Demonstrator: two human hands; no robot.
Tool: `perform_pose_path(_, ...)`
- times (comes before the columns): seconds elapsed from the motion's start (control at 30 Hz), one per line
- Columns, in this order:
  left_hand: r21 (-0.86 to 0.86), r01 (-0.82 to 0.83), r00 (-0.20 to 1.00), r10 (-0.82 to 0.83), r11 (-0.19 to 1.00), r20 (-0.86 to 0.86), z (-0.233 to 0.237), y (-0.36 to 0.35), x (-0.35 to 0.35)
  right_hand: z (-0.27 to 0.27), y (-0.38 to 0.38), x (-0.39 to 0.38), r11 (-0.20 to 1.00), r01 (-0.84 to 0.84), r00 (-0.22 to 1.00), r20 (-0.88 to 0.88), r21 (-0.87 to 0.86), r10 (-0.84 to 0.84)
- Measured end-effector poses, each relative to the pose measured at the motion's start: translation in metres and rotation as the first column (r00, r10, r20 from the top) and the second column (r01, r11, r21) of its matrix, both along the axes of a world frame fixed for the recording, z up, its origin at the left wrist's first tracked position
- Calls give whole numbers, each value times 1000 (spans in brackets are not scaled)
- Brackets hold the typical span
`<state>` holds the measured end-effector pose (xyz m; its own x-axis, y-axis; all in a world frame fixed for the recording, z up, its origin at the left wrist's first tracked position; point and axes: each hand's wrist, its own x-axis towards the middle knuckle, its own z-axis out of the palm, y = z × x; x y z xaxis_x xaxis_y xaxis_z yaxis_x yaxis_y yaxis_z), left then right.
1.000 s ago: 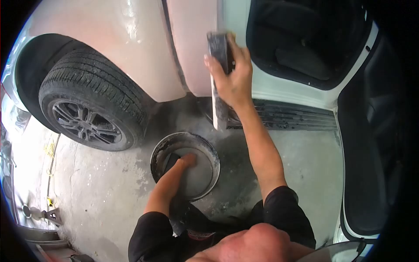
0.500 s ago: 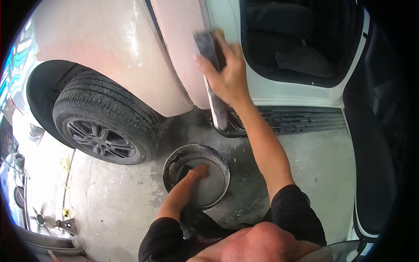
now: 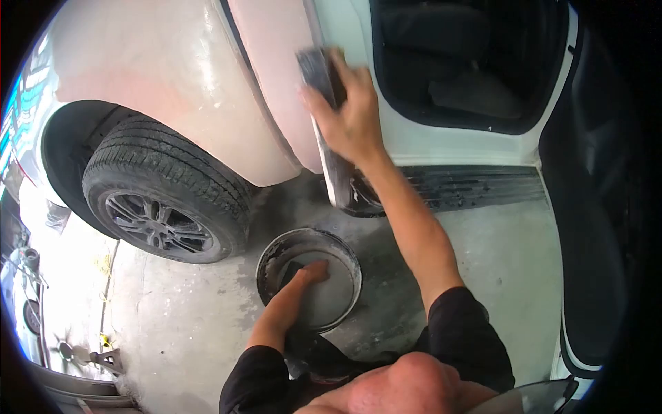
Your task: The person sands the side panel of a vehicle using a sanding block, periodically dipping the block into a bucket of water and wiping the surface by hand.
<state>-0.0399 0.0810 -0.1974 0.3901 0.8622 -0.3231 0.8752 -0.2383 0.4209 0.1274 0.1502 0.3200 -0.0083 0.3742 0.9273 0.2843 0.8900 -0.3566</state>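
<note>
My right hand (image 3: pixel 350 117) is closed around a long dark sanding block (image 3: pixel 317 71), thumb on its left side and fingers over its right. The block lies against the edge of a pinkish car panel (image 3: pixel 279 62), beside the white door opening. Lower down, my left hand (image 3: pixel 314 272) dips into a black bucket (image 3: pixel 356 265) of cloudy grey water (image 3: pixel 336 295). Its fingers are hidden under the surface. A dark flat piece (image 3: pixel 289 273) shows beside this wrist, inside the bucket.
A wheel (image 3: pixel 162 186) stands left of the bucket under the fender (image 3: pixel 152 62). A ribbed black side step (image 3: pixel 469 188) runs to the right below the doorway. The black inner side of an open door (image 3: pixel 593 207) borders the right. Wet patches mark the concrete floor (image 3: pixel 186 310).
The view has shifted slightly. My right hand and the sanding block sit a little further left in view, still at the panel edge. My left hand stays in the bucket.
</note>
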Motion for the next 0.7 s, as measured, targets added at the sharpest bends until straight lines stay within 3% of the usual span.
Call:
perform_pose_path(0.1, 9, -2, 1000, 2, 1000, -23, 11, -3, -1, 29, -3, 2, 992, -113, 993, -25, -61, 112)
perform_pose_path(0.23, -59, 17, 996, -22, 998, -85, 11, 6, 5, -23, -5, 7, 990, -121, 992, -27, -67, 120)
perform_pose_path(0.37, 33, -47, 999, 46, 998, 11, 19, -5, 0, 19, -2, 1, 995, -84, 996, 7, -61, 85)
perform_pose_path(0.47, -60, 34, 992, -41, 998, -122, 6, 10, 1, -9, -9, 11, 989, -105, 994, 1, -105, 106)
perform_pose_path(0.5, -44, 18, 995, -22, 999, -99, 7, 10, 3, -20, -10, 11, 984, -116, 993, 2, -138, 118)
perform_pose_path(0.53, -30, -4, 997, 2, 1000, -71, 7, 6, 4, -29, -3, 9, 992, -110, 994, -22, -65, 109)
perform_pose_path(0.63, -17, -75, 997, 75, 997, -30, 29, -11, 6, 21, -2, 6, 996, -72, 996, 47, -53, 75)
perform_pose_path(0.67, -8, -94, 995, 94, 996, -19, 39, -11, 6, 25, 4, 0, 997, -71, 997, -16, 16, 72)
perform_pose_path(0.7, -36, -54, 998, 52, 998, -44, 25, -3, 1, 23, 4, 0, 999, -55, 998, -11, 4, 55)
